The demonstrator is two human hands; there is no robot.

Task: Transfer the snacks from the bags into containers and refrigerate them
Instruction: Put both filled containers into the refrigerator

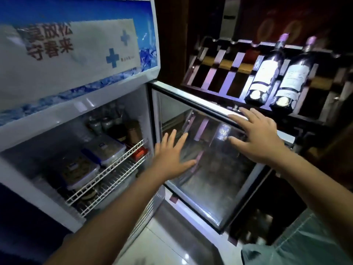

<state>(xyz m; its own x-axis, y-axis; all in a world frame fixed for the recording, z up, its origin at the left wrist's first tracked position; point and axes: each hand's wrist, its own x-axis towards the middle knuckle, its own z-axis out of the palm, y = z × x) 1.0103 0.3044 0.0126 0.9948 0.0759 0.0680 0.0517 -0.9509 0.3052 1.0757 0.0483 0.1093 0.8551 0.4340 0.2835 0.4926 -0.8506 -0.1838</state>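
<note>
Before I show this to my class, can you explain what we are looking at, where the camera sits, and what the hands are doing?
There is one picture, taken by a camera worn on a person's head and looking forward and down, so the arms reach in from the bottom. There is no robot. The fridge stands open, its glass door swung out to the right. The left hand is spread flat by the glass; the right hand rests at the door's top edge. Neither holds anything. On the wire shelf sit two lidded containers, with jars behind them. To the right, a rack holds two bottles.
</note>
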